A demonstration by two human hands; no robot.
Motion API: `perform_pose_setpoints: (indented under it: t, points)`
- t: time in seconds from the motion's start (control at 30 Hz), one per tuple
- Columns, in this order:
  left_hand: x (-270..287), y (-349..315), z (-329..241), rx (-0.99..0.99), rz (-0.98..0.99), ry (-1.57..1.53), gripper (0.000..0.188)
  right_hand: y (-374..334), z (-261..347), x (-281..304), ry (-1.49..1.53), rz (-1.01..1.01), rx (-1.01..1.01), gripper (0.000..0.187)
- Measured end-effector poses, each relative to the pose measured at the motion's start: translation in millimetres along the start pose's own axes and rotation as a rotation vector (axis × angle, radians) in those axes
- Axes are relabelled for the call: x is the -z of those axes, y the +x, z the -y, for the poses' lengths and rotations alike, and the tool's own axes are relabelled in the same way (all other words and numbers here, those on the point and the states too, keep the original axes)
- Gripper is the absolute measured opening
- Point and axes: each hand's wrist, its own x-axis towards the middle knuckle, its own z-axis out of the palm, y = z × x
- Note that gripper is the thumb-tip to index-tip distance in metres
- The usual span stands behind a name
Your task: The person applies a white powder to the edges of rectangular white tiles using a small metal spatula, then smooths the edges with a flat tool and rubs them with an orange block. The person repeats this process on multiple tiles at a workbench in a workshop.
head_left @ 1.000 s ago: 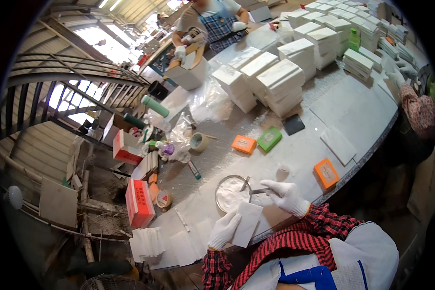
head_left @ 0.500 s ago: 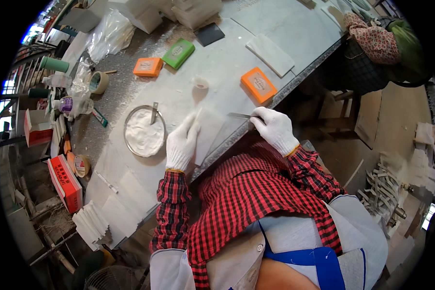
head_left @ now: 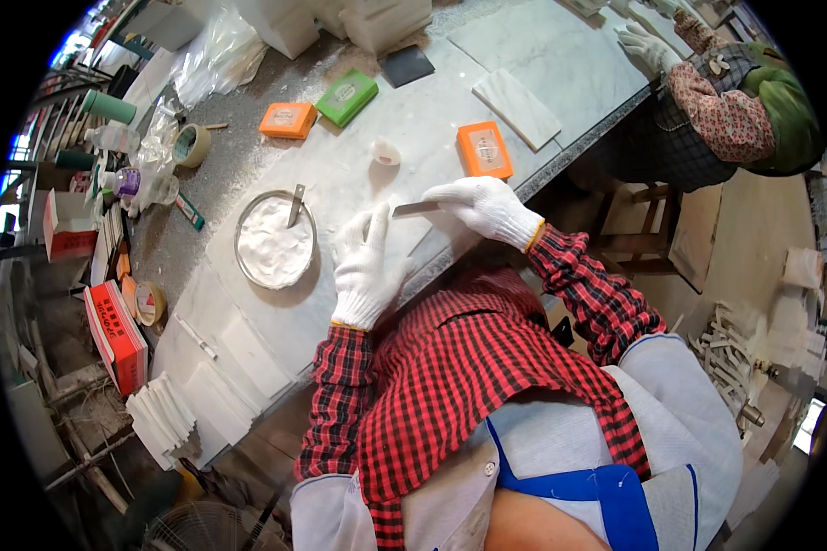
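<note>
My right hand (head_left: 490,209), in a white knit glove, is closed around a flat metal scraper blade (head_left: 417,209). Its blade points left, toward my left hand (head_left: 363,266). That gloved hand grips a pale, thin stone slab (head_left: 423,237) near the table's front edge; the fingers and blade partly hide the slab. Left of it stands a round metal bowl (head_left: 276,246) of white paste, with a small flat metal tool (head_left: 296,206) stuck in it. A small white cup-like piece (head_left: 386,152) sits beyond my hands. An orange box (head_left: 484,150) lies just past my right hand.
Another orange box (head_left: 288,120), a green box (head_left: 347,97) and a dark square plate (head_left: 406,66) lie farther back. White strips (head_left: 161,418) are stacked at front left, near a red box (head_left: 117,336). A co-worker's gloved hand (head_left: 648,46) rests at the far right.
My right hand has moved left with the scraper, bringing its blade close to my left hand. My left hand has turned over the slab. The co-worker's hand and arm have come into view.
</note>
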Motion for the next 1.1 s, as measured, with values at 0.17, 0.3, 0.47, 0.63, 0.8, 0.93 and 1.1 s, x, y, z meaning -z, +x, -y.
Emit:
perform_pose_setpoints:
  t: [0.17, 0.3, 0.47, 0.63, 0.8, 0.93, 1.1]
  points:
    - [5, 9, -3, -0.091, -0.013, 0.057, 0.088, 3, 16, -2, -0.279, 0.116, -0.07, 0.031]
    - [12, 22, -1, -0.098, 0.103, 0.022, 0.088, -4, 21, -7, -0.329, 0.072, -0.083, 0.03]
    - [8, 22, 5, -0.095, 0.11, -0.016, 0.09, -7, 24, -14, -0.385, 0.024, -0.073, 0.026]
    - [10, 23, 3, -0.108, 0.097, -0.014, 0.087, -12, 36, -17, -0.355, -0.076, -0.03, 0.022]
    - [15, 27, -3, -0.092, 0.093, -0.047, 0.077, -18, 37, -28, -0.353, -0.126, -0.058, 0.019]
    - [14, 27, -4, -0.121, 0.017, -0.066, 0.066, -22, 47, -35, -0.364, -0.163, -0.108, 0.02]
    - [13, 25, -2, -0.139, 0.008, -0.067, 0.065, -29, 50, -48, -0.353, -0.251, -0.13, 0.024]
